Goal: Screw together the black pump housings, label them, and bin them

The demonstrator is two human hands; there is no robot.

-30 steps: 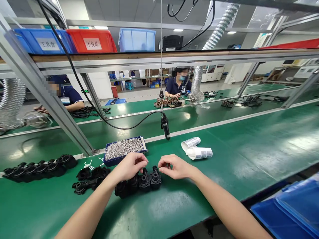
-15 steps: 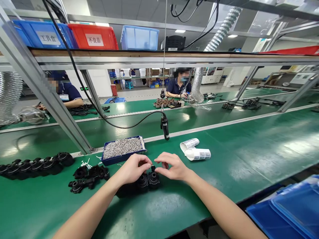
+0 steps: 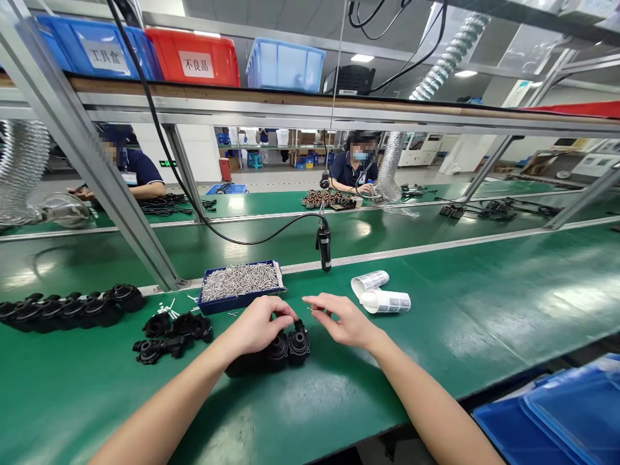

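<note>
My left hand (image 3: 266, 323) is closed in a pinch at the top of the black round housings (image 3: 299, 343), which stand in a row on the green bench; what its fingertips hold is hidden. Just right of the housings, my right hand (image 3: 339, 318) pinches a small silvery screw (image 3: 311, 309) between thumb and fingers, apart from the parts. Behind my left hand sits a blue tray (image 3: 232, 302) full of screws. More black parts (image 3: 159, 347) and a few white pieces (image 3: 167, 310) lie to the left. A black electric screwdriver (image 3: 324, 245) hangs behind the hands.
Curled label sheets (image 3: 385, 301) lie right of the tray. A row of black housings (image 3: 72, 311) stands at far left. Metal posts (image 3: 111, 174) and a shelf (image 3: 290, 106) with bins rise in front. Blue sheets (image 3: 571, 400) are at lower right. Two people sit across the bench.
My right hand has drawn slightly away to the right from the housings, and a screw now shows in its fingers. My left hand stays by the housings. The view has shifted slightly.
</note>
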